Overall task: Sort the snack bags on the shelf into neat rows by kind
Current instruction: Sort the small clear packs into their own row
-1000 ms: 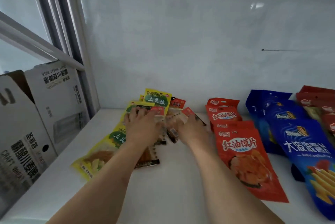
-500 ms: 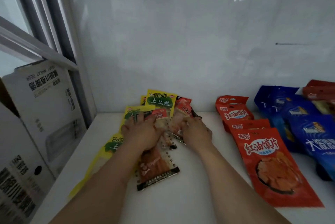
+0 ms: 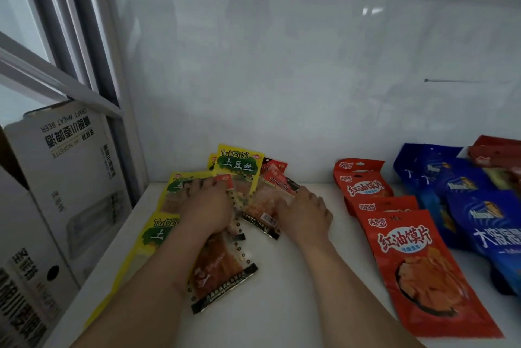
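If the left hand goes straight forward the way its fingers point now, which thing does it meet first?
Probably the upright yellow bag marked TuDouSi. The left hand lies on the mixed packets with fingers toward the back wall, and that bag stands just ahead of them. Depth is unclear.
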The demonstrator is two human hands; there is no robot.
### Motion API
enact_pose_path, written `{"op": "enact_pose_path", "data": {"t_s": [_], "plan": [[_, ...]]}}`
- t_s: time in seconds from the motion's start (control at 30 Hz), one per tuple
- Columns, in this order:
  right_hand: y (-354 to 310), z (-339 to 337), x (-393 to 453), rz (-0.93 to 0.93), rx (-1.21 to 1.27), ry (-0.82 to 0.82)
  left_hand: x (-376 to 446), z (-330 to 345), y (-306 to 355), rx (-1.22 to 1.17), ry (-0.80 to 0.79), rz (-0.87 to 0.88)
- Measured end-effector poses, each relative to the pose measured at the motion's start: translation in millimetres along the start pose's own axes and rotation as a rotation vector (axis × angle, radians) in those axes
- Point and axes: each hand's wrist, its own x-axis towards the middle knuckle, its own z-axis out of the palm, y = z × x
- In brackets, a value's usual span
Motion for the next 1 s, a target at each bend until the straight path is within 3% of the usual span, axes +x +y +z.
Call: {"op": "enact_pose_path", "data": {"t_s": [0.1,0.2,0.37,0.53,0.7,0.83,0.93,1.0], "plan": [[-1,-3,-4,0.033,0.010,-0.003,-2,0,18,-0.038,0.084,0.064],[-1,-1,-3,-0.032,0.168,0.063,-3,11,29,-0.039,0.071,0.107],[-6,-12,2,0.069,0.864,0.067,-3,19,29,-0.074,0.091,0.130],[-7,-30,8,0.190,1.385,-0.092,-8,15,32,-0.377,0.089,0.111],[-10,-41,10,0.141,1.550,-0.323,-5,13,34,-0.748,0.082,0.074],[-13,-41,14,0.149,1.533,-0.401,-2,9,28,-1.098,0.068,0.019],[-14,-34,18,0.168,1.471,-0.386,3,11,19,-1.216,0.004,-0.019],[-15,-29,22,0.194,1.322,-0.274,4,12,15,-1.271,-0.041,-0.060]]}}
